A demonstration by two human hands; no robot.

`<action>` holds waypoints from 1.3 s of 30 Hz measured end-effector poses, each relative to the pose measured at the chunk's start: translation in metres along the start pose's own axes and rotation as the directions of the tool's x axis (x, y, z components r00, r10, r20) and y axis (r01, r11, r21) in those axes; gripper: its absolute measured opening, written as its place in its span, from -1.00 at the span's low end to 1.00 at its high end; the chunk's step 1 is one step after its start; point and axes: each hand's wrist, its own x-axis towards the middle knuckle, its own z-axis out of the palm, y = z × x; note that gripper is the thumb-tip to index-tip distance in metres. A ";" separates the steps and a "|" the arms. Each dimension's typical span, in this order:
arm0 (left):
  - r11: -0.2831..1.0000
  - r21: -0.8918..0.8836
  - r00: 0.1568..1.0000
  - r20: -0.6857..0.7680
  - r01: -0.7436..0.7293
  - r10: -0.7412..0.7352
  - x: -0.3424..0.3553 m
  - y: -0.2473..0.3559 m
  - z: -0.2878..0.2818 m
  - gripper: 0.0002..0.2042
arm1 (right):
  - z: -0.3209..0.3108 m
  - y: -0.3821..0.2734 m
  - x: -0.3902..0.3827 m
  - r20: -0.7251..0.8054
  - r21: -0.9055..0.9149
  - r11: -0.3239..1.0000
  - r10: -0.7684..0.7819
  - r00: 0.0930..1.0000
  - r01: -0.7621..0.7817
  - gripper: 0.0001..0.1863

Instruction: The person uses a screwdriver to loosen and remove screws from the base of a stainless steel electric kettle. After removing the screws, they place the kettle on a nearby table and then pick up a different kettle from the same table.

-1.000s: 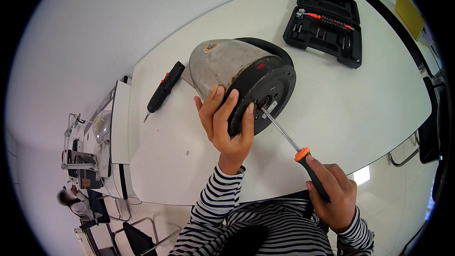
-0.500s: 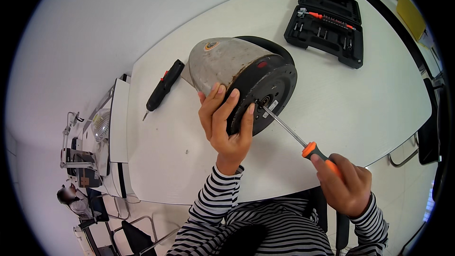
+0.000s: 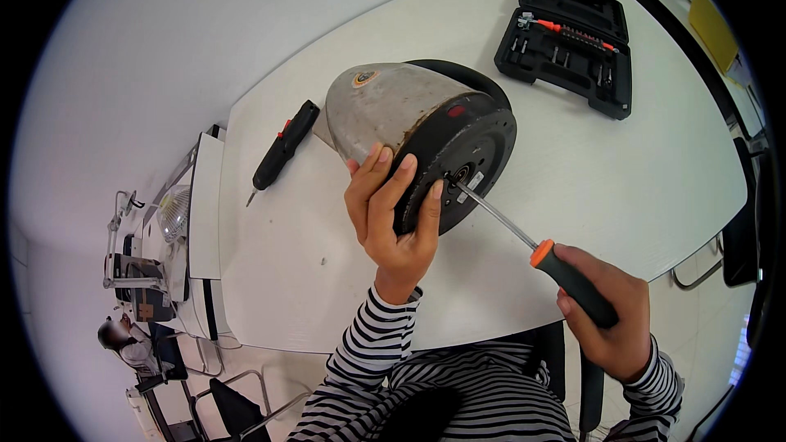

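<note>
An electric kettle [image 3: 393, 106] with a worn metal body lies on its side on the white table, its black base facing me. My left hand [image 3: 393, 217] grips the lower rim of that base, thumb on the underside and fingers over the body. In my right hand [image 3: 610, 303] is a screwdriver [image 3: 565, 274] with a dark grey and orange handle. Its long shaft slants up to the left, and the tip meets the base near the round central connector. Exactly what the tip sits in is too small to tell.
Left of the kettle lies a black cordless screwdriver [image 3: 285, 146] with a red switch. An opened black tool case [image 3: 565, 45] with bits and sockets rests at the far right of the table [image 3: 639, 188]. Beyond the left side are a seated person [image 3: 131, 344] and chairs [image 3: 237, 409].
The screwdriver handle has turned in my right hand, showing more grey now. That hand has shifted slightly right, with its fingers looser around the handle. The kettle and my left hand have barely moved.
</note>
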 end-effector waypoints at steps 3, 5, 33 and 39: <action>1.000 0.001 1.000 0.003 -0.005 0.005 0.000 0.000 0.001 -0.65 | 0.005 -0.002 -0.001 0.047 -0.706 0.642 -0.377 0.925 0.298 -0.61; 1.000 0.002 1.000 -0.002 -0.009 0.009 -0.001 -0.001 0.001 -0.65 | 0.010 -0.007 0.000 0.128 -0.885 0.344 -0.468 0.875 0.313 -0.68; 1.000 0.017 0.999 -0.037 0.016 -0.015 -0.001 0.002 0.003 -0.66 | 0.012 0.010 -0.010 0.011 -0.553 0.778 -0.349 0.937 0.297 -0.59; 1.000 0.006 1.000 -0.025 0.015 -0.015 -0.003 0.000 0.001 -0.66 | -0.009 0.002 0.004 0.277 0.786 0.361 0.519 0.808 -0.501 -0.61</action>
